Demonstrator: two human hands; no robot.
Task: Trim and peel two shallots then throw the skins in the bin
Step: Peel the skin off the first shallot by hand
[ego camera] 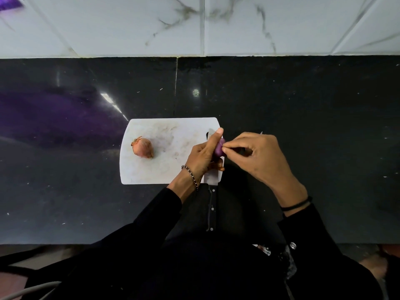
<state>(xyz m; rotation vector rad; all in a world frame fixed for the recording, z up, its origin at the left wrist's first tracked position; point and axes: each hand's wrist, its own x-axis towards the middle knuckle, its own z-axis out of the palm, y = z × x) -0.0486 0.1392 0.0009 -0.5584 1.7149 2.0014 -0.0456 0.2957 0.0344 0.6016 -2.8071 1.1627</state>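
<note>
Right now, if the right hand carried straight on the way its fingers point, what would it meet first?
The purple shallot held in the left hand; the right hand seems to touch it, though contact is unclear.

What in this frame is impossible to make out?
Head view:
- Held shallot: mostly covered by the left hand and right hand; how much skin is left is unclear.
- Knife: the middle of the blade is hidden under the left hand.
- Pale sliver beyond the right knuckles: too small to identify.
- Purple object: blurred, cut off at the top-left corner.
- No bin in view.
</note>
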